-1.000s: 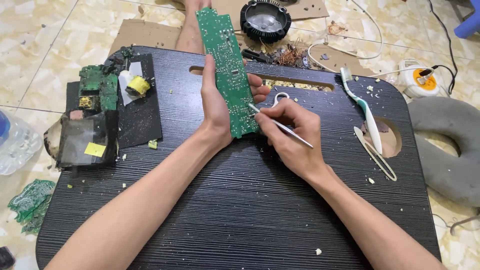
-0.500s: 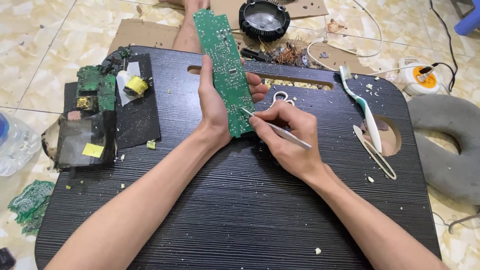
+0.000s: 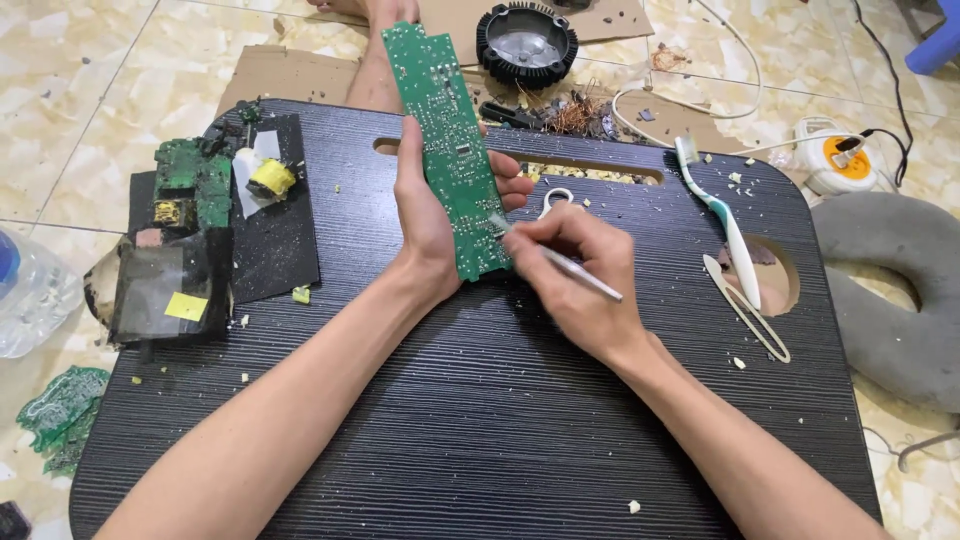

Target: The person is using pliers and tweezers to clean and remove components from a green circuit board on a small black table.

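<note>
At the far left a clear plastic bottle (image 3: 30, 295) lies on the floor beside the black ridged surface (image 3: 480, 440). On the surface's left part sits a pile of broken green boards and black sheets (image 3: 195, 240), set aside out of the way of the hands. The left hand (image 3: 425, 215) has its fingers closed around the lower end of a long green circuit board (image 3: 447, 140), propping it upright and tilted so its soldered face is turned up toward the camera. The right hand (image 3: 575, 275) pinches a thin metal tool (image 3: 565, 265) like a pen, its tip touching the board's lower right edge. Farther right, a toothbrush (image 3: 722, 215) and pale tweezers (image 3: 748, 310) lie within easy reach, near 1 round hole (image 3: 775, 275) in the surface. A grey cushion (image 3: 895, 290) rests on the floor beyond.
</note>
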